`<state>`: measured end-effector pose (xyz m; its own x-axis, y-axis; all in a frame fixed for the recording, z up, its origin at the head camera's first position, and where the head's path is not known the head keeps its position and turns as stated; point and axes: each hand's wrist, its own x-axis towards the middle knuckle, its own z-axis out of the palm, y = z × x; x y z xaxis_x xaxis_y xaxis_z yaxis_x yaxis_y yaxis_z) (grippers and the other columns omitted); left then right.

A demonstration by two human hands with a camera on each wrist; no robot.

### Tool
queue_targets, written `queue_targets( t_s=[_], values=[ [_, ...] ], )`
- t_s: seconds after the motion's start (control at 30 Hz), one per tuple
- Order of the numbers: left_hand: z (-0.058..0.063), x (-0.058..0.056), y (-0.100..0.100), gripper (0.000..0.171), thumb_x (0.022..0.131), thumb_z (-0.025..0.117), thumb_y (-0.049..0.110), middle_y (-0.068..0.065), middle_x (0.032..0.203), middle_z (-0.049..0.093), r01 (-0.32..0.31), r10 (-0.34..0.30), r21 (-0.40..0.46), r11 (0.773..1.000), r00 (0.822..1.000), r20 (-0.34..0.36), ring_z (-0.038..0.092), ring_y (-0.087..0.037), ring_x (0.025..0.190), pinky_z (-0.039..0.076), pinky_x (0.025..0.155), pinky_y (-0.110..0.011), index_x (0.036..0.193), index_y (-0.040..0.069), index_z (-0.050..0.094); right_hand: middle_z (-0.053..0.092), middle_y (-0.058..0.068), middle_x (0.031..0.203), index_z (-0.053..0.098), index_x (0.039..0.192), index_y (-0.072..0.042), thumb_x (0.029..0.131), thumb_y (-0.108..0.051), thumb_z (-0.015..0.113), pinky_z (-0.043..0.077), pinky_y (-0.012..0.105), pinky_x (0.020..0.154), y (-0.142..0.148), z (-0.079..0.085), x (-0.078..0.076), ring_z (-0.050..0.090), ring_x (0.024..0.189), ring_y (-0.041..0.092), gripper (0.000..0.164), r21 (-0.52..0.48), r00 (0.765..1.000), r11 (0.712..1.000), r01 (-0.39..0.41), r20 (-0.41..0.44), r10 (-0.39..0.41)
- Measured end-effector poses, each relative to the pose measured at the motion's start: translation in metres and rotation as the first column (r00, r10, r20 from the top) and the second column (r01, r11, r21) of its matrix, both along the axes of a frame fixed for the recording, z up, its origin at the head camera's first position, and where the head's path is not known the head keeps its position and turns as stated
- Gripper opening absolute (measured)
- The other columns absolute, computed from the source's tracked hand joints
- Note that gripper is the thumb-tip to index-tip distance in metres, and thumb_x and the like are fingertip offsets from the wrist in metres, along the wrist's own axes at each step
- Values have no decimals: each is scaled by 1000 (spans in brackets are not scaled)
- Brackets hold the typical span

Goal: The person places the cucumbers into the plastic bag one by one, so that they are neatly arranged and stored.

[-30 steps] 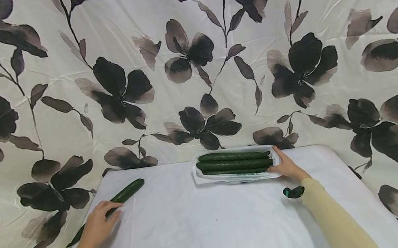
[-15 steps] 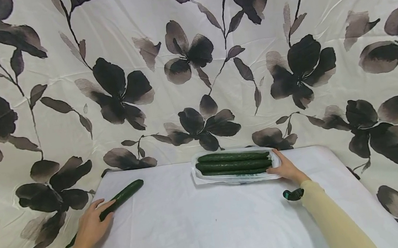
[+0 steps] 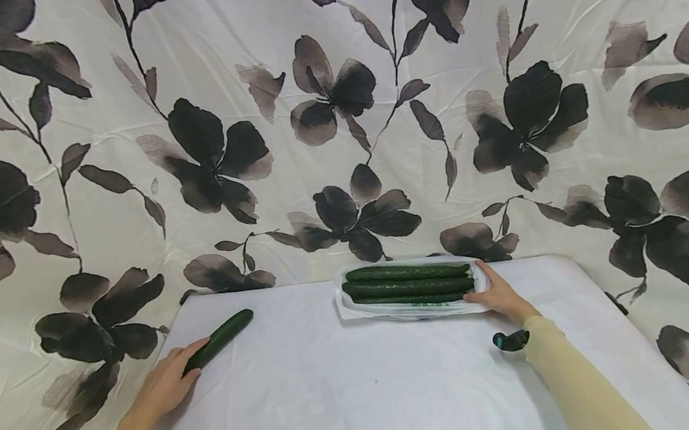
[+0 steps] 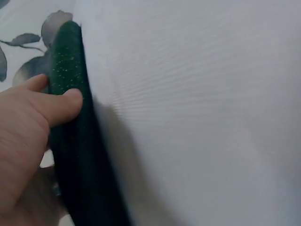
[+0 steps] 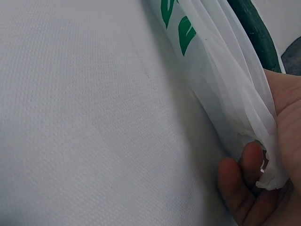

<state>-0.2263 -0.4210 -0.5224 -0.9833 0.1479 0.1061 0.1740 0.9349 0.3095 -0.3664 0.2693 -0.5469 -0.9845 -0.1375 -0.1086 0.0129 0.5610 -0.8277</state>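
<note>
At the left of the table my left hand (image 3: 164, 389) grips a long dark green cucumber (image 3: 221, 338). The thumb lies across the cucumber (image 4: 73, 141) in the left wrist view, with the fingers on its other side. The cucumber's near end is hidden behind the hand. My right hand (image 3: 499, 295) holds the right end of a white plastic bag (image 3: 361, 313), opened like a tray, with several cucumbers (image 3: 411, 286) lying side by side in it. In the right wrist view, curled fingers (image 5: 233, 183) meet the gathered rim of the bag, which has green leaf prints.
A white cloth covers the table (image 3: 338, 398). Behind it hangs a floral curtain (image 3: 336, 139), touching the table's back edge. The bag stands close to that back edge.
My left hand has shifted along the cucumber and closed round it. The cucumber's near end, visible before, is now hidden. My right hand and the bag have stayed in place.
</note>
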Motion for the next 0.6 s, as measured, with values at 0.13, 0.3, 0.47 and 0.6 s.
queue_targets(
  t_s=[0.13, 0.3, 0.47, 0.6],
  values=[
    [7, -5, 10, 56, 94, 63, 12, -26, 122, 53, 56, -60, 62, 996, 995, 74, 54, -45, 109, 43, 85, -62, 146, 10, 42, 1, 23, 159, 3, 158, -16, 79, -37, 80, 8, 66, 108, 3, 4, 2, 2, 142, 47, 111, -3, 1000, 1000, 6, 17, -6],
    [14, -9, 27, 56, 94, 64, 19, -29, 125, 50, 95, -117, 145, 985, 982, 151, 49, -48, 113, 42, 87, -62, 144, 5, 43, 3, 22, 159, 6, 158, -16, 79, -35, 80, 9, 65, 109, 6, 3, 2, 4, 143, 46, 110, 3, 1000, 1000, 25, 8, -25],
    [10, -12, 46, 61, 91, 69, 26, -32, 125, 48, 57, -101, 203, 977, 972, 212, 50, -49, 113, 43, 87, -62, 144, 5, 45, 5, 22, 159, 8, 158, -15, 78, -37, 80, 11, 65, 109, 7, -3, 1, 7, 143, 46, 110, 8, 999, 999, 35, -1, -35],
    [3, -19, 62, 61, 93, 67, 34, -26, 117, 56, -2, -57, 254, 967, 973, 224, 57, -38, 101, 48, 81, -53, 143, 7, 46, 6, 24, 158, 8, 157, -14, 78, -37, 81, 10, 66, 108, 6, -3, 4, 6, 142, 48, 110, 12, 999, 999, 41, -5, -41]
  ],
)
